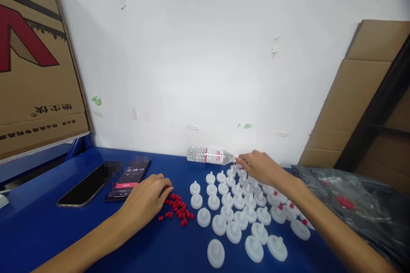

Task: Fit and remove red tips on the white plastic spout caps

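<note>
Several white round caps point(219, 225), each with a short spout on top, stand in loose rows on the blue table point(134, 247). Some at the right and far side carry a red tip point(281, 207). My right hand point(256, 165) reaches over the far end of the rows, its fingertips pinched at the far caps, beside the bottle's neck. What it pinches is hidden. A loose pile of small red tubular caps point(179, 209) lies left of the white ones. At the pile's left edge is my left hand point(149, 194), thumb and forefinger closed together; anything between them is hidden.
A clear plastic bottle point(209, 155) lies on its side against the wall. Two phones lie left: a dark one point(81, 187) and one showing a timer point(130, 179). Grey plastic bag point(358, 204) at right, with red pieces visible. Cardboard point(38, 59) stands at left.
</note>
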A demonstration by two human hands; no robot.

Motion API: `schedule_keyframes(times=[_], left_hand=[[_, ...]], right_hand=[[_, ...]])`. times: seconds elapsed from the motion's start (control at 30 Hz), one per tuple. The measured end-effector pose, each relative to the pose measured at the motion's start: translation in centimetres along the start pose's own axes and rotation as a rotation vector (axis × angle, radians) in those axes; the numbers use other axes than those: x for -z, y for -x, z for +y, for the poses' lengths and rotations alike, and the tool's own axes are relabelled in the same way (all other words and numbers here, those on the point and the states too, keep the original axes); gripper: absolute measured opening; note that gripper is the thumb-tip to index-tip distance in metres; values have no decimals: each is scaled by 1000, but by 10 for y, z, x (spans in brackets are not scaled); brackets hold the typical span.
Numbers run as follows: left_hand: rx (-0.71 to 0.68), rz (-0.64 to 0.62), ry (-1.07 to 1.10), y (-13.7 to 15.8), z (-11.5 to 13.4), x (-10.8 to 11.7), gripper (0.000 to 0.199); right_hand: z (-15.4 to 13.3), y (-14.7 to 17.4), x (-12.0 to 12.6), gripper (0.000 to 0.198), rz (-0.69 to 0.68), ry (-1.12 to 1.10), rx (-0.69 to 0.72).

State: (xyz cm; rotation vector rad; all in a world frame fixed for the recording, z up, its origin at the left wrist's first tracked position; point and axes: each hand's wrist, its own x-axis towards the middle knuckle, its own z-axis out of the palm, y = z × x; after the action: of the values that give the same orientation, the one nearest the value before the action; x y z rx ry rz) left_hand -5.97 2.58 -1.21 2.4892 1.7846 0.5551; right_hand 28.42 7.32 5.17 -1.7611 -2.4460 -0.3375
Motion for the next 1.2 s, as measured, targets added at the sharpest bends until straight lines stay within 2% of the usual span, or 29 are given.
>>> schedule_keyframes(times=[0.13,0.2,0.3,0.43,0.67,0.83,0.97,1.1,1.2], left_hand=[[7,-20,-2,0,2,-1,29],[5,-22,-5,0,4,0,31],[6,-11,-12,2,8,3,45],[-2,13,-11,4,12,8,55],[-19,60,-8,4,15,12,51],[-37,86,55,5,17,15,50],[-96,86,109,10,23,18,46],[-213,57,225,21,35,18,31],[-303,56,216,32,43,16,26]], right_hand=[[0,2,-12,48,-101,71,-16],[-3,2,-17,41,-130,99,-24],[-5,3,-23,30,-169,129,-21],[-3,3,-26,32,-187,130,0],[7,-2,-15,33,-103,30,-31],[3,-2,-4,20,18,-85,13],[-19,6,13,35,102,-209,136],[-61,24,28,58,135,-316,312],[-92,38,34,61,232,-386,474]])
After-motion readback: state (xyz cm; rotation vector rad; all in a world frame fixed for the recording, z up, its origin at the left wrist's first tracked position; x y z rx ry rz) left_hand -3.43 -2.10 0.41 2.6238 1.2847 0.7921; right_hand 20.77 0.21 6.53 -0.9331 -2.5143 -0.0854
